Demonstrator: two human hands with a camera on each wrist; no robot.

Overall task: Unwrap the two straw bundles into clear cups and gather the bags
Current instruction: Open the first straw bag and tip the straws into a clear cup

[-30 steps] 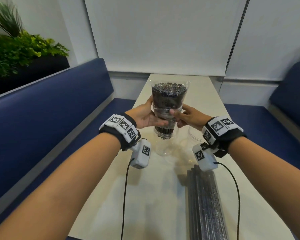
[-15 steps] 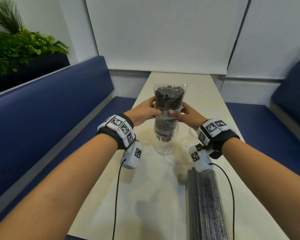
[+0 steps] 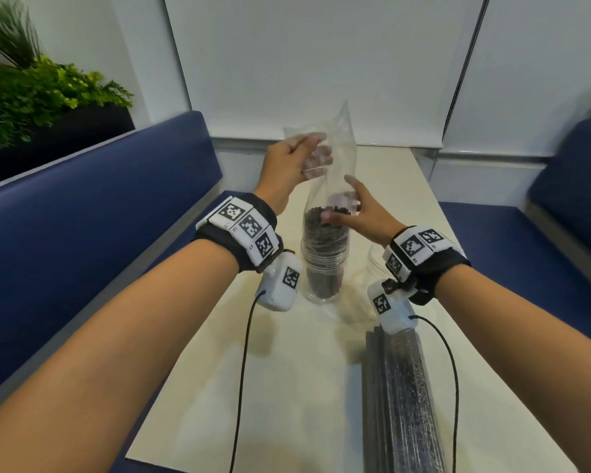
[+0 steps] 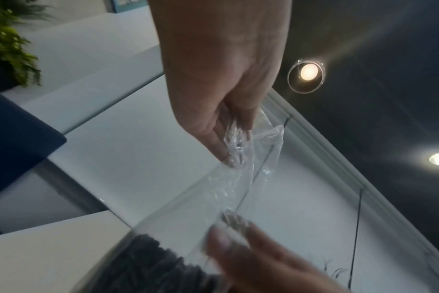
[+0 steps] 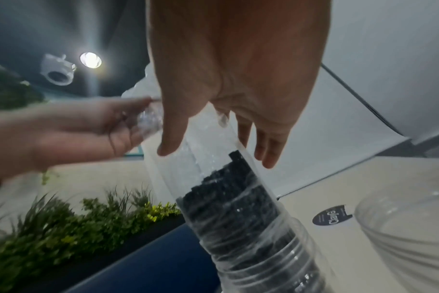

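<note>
Black straws stand in a clear cup on the table, their upper part still inside a clear bag. My left hand pinches the bag's top and holds it high above the cup; the left wrist view shows the film bunched between my fingers. My right hand hovers at the straw tops, thumb and straight fingers on either side of the bag without clamping it. A second clear cup is half hidden behind my right wrist. The second wrapped straw bundle lies near me.
The cream table is narrow and runs away from me to a white wall. Blue benches flank it on both sides. A planter with green plants sits behind the left bench. A dark round sticker is on the tabletop.
Both hands gripped the bundle above the cup; the straws have since sunk into the cup. My left hand has risen, drawing the bag upward. My right hand has loosened its hold.
</note>
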